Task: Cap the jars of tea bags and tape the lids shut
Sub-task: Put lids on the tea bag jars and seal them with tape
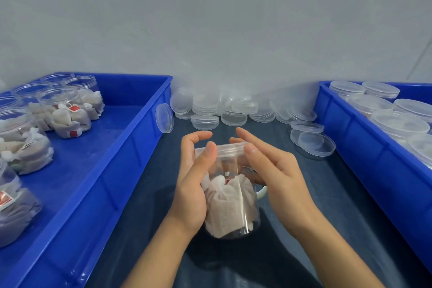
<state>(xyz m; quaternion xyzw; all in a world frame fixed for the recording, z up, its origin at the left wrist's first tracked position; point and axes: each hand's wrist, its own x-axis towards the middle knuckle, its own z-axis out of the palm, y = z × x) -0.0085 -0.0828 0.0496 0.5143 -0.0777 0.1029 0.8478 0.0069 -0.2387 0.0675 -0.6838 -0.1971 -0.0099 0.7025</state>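
Observation:
A clear jar [230, 203] holding tea bags stands on the dark mat at centre, with a clear lid [230, 148] on its mouth. A strip of clear tape [242, 203] runs down its front side from the lid. My left hand [194, 184] grips the jar's left side, its thumb lying against the lid's edge. My right hand [273, 170] is at the jar's right with straight fingers, and its thumb tip presses on the lid's right rim. A white ring [261, 192], perhaps a tape roll, shows under my right palm.
A blue tray [112, 170] on the left holds several uncapped jars of tea bags [67, 112]. A blue tray [355, 147] on the right holds several capped jars [397, 121]. Loose clear lids [233, 110] are piled along the wall behind the jar, some [313, 142] near the right tray.

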